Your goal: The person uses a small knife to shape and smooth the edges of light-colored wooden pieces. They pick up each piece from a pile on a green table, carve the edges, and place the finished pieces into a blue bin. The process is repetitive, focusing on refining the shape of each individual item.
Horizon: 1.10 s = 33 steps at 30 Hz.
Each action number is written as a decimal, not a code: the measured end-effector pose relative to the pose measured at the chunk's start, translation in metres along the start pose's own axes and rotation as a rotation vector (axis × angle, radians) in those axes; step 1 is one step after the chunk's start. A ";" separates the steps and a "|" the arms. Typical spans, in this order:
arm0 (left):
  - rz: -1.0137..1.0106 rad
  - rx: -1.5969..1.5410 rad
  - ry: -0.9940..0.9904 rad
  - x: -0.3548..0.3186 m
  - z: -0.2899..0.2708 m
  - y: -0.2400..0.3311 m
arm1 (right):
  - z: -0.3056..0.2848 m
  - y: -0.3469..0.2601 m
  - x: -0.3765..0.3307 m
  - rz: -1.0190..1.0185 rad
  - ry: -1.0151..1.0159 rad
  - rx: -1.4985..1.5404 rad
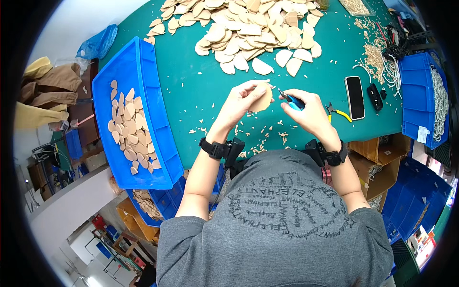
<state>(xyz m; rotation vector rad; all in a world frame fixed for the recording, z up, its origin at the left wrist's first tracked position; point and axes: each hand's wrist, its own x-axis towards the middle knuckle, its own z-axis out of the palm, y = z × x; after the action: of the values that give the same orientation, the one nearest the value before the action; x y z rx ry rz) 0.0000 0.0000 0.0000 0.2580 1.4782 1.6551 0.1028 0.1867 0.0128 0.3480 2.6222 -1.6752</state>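
Observation:
My left hand [242,103] pinches a flat, tan, rounded piece [261,99] between thumb and fingers, above the green tabletop. Just to its right, my right hand [307,111] is closed around blue-handled cutting pliers [295,104]. The pliers' dark jaws point toward the tan piece, with a small gap between them. Small tan scraps [267,138] are scattered on the table below both hands. Beyond the hands lies a big heap of similar half-round tan pieces [253,36].
A blue bin [165,138] at the left holds many tan pieces. Yellow-handled pliers [340,114], a phone [354,98] and a small black device [375,97] lie at the right. Farther right stands a blue crate [416,95] with white cord. Cardboard boxes [382,167] sit below the table.

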 end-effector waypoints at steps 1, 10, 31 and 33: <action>0.011 -0.005 0.008 -0.007 0.004 0.003 | 0.000 -0.002 0.001 -0.024 -0.007 -0.005; 0.160 0.229 0.080 -0.044 0.013 0.015 | 0.005 -0.025 -0.002 -0.136 -0.092 -0.061; 0.276 0.410 0.143 -0.060 0.024 0.024 | 0.007 -0.031 -0.008 -0.137 -0.144 0.026; 0.273 0.394 0.140 -0.060 0.024 0.024 | 0.008 -0.031 -0.008 -0.130 -0.151 0.040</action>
<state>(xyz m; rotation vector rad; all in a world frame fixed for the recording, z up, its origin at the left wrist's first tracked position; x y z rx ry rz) 0.0410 -0.0236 0.0506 0.5920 1.9438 1.6025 0.1042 0.1659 0.0383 0.0497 2.5543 -1.7179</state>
